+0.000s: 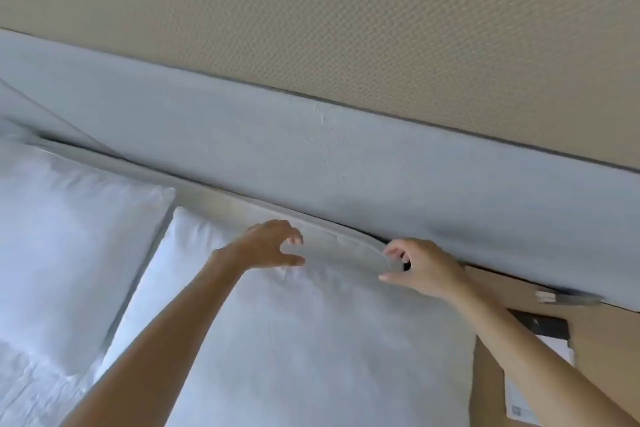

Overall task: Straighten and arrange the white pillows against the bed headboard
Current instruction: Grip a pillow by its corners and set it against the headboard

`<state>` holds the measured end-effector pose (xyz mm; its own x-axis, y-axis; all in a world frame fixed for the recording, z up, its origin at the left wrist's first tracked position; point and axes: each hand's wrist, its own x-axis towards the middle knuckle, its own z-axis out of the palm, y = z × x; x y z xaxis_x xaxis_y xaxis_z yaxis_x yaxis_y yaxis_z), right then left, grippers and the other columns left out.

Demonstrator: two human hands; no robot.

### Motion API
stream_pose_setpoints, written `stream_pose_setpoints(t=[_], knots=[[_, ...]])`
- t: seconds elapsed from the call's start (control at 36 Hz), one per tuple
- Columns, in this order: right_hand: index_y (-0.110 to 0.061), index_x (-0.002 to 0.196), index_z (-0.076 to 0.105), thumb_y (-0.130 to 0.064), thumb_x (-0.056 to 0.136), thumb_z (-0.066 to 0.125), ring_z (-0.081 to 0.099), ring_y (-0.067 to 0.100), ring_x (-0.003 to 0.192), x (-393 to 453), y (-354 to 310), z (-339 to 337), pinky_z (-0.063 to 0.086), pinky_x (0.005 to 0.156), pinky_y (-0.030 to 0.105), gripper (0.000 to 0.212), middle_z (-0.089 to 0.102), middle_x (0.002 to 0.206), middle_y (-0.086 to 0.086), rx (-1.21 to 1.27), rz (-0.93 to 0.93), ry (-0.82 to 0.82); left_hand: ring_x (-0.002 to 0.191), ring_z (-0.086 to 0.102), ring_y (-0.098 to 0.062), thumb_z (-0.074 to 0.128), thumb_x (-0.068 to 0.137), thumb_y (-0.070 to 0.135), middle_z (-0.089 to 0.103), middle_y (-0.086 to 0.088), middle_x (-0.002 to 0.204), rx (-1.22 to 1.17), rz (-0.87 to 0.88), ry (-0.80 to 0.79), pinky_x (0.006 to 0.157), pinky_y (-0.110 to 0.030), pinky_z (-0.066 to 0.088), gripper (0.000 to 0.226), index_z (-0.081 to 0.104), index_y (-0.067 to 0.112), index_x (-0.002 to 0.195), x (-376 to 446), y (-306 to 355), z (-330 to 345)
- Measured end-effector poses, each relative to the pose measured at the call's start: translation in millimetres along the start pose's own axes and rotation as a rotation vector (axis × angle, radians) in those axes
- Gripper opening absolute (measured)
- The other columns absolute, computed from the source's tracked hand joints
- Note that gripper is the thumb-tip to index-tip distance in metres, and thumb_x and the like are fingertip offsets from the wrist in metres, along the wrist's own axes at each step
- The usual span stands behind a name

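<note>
Two bare forearms reach up from the bottom edge over the near white pillow (294, 340), which lies flat on the bed with its far edge close under the grey headboard (311, 156). The left hand (266, 246) hovers at that far edge, fingers curled and spread, grasping nothing. The right hand (420, 269), nearer the headboard's right end, pinches the pillow's far corner between thumb and fingers. A second white pillow (69, 246) lies to the left, also just below the headboard. Right of the near pillow, a wooden bedside surface (606, 340) carries a dark card (540, 322). Above the headboard rises a textured beige wall (346, 10).
</note>
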<state>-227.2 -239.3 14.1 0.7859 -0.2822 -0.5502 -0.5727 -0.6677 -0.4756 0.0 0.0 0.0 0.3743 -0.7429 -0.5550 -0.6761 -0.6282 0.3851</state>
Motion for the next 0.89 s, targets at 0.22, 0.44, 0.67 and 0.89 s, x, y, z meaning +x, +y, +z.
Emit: stream_pose_setpoints(t=[0.22,0.44,0.67,0.89], knots=[[-0.029,0.114,0.064,-0.05,0.066,0.085,0.057,0.003,0.089,61,20,44,0.042,0.077,0.018,0.057,0.061,0.101,-0.017,0.042,0.075,-0.28,0.126,0.044,-0.009,0.066,0.078,0.061,0.052,0.015,0.131,0.123,-0.1,-0.38,0.102,-0.033,0.038,0.053,0.057,0.041,0.126,45,-34,16],[-0.024,0.118,0.064,-0.052,0.07,0.082,0.059,0.009,0.098,72,30,64,0.048,0.09,0.024,0.059,0.059,0.103,-0.012,0.035,0.176,-0.407,0.118,0.048,-0.011,0.072,0.059,0.069,0.056,0.015,0.119,0.124,-0.159,-0.445,0.099,-0.037,0.045,0.061,0.063,0.044,0.114,60,-77,26],[-0.02,0.095,0.064,-0.044,0.076,0.08,0.062,0.014,0.088,65,34,74,0.049,0.077,0.029,0.034,0.065,0.095,-0.004,0.005,0.184,-0.357,0.09,0.049,-0.015,0.079,0.074,0.036,0.048,0.015,0.083,0.051,-0.128,-0.34,0.074,-0.03,0.044,0.028,0.051,0.039,0.071,54,-78,23],[-0.017,0.066,0.059,-0.038,0.076,0.081,0.057,0.017,0.065,46,31,59,0.04,0.057,0.029,0.032,0.062,0.07,0.0,0.046,0.153,-0.245,0.072,0.053,-0.016,0.079,0.075,0.026,0.053,0.01,0.07,0.04,-0.099,-0.174,0.057,-0.025,0.037,0.03,0.052,0.032,0.065,33,-64,3]])
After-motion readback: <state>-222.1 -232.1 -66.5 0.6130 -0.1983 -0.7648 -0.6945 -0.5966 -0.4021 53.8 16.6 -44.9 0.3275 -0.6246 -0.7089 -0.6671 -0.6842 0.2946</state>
